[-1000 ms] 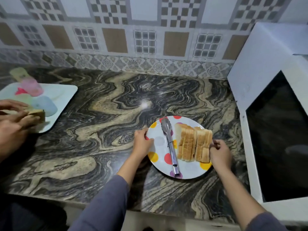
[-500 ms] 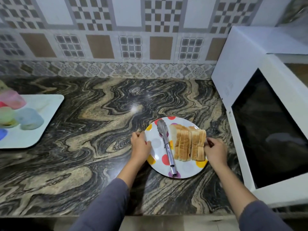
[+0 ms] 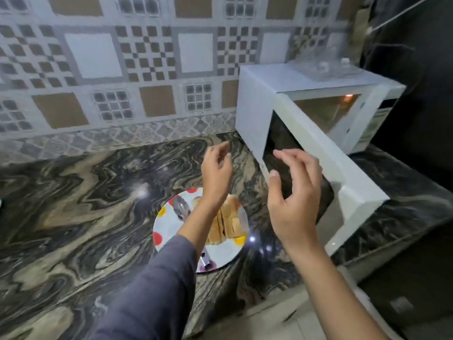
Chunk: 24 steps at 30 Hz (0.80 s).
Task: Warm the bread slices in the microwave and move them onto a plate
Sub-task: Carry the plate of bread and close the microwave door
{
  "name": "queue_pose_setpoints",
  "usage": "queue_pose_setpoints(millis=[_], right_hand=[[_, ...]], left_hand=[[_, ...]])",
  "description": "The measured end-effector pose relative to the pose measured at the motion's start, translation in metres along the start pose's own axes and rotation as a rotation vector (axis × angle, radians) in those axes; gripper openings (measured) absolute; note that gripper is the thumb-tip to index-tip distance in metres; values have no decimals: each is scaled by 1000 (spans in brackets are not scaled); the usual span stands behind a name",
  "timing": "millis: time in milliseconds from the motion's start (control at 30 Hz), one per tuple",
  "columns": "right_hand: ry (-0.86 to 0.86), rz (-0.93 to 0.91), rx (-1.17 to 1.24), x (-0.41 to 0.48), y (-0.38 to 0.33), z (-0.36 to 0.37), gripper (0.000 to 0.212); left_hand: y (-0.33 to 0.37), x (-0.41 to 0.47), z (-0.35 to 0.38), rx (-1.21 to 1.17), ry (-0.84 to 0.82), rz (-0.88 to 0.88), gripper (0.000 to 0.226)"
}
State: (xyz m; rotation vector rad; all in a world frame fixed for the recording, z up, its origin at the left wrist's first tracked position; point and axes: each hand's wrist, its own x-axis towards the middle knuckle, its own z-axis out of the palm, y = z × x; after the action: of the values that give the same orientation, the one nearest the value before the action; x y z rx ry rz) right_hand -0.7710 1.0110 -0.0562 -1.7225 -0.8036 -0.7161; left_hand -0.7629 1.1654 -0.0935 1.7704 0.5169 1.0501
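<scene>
A white plate [image 3: 220,253] with coloured dots sits on the marble counter. Several bread slices [image 3: 232,222] stand in a row on it, beside metal tongs [image 3: 181,209], partly hidden by my left forearm. My left hand [image 3: 217,173] hovers above the plate, fingers loosely curled and empty. My right hand [image 3: 294,200] is raised in front of the microwave door [image 3: 343,182], fingers apart, holding nothing. The white microwave [image 3: 257,99] stands at the right with its door swung open and its lit cavity [image 3: 326,111] visible.
The dark swirled marble counter [image 3: 85,204] stretches to the left. A patterned tile wall [image 3: 147,69] runs behind it. A clear plastic cover [image 3: 323,67] lies on top of the microwave. The counter's front edge [image 3: 269,305] runs below my arms.
Both hands have let go of the plate's rim and risen above the counter. The view has swung up and right, showing the microwave's door open. The tray at the left has left the frame.
</scene>
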Motion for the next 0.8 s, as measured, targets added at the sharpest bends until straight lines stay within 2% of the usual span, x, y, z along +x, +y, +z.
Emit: queue_pose_setpoints(millis=[100,200,267,333,500,633,800], right_hand=[[122,-173,-228,12,-9,-36,26],[105,-115,-502,11,7,-56,29],[64,-51,-596,7,23,-66,31],[56,-44,-589,7,37,-75,28],[156,-134,-419,22,91,-99,16],[222,-205,-325,45,156,-129,15],[230,-184,-243,90,242,-151,17]], left_hand=[[32,5,43,-180,-134,114,26],[56,7,82,-292,-267,200,23],[63,5,104,-309,-335,238,22],[65,1,123,-290,-347,302,23],[59,-4,169,-235,-187,429,30],[59,-4,209,-173,-161,541,30],[52,14,261,57,-140,659,32]])
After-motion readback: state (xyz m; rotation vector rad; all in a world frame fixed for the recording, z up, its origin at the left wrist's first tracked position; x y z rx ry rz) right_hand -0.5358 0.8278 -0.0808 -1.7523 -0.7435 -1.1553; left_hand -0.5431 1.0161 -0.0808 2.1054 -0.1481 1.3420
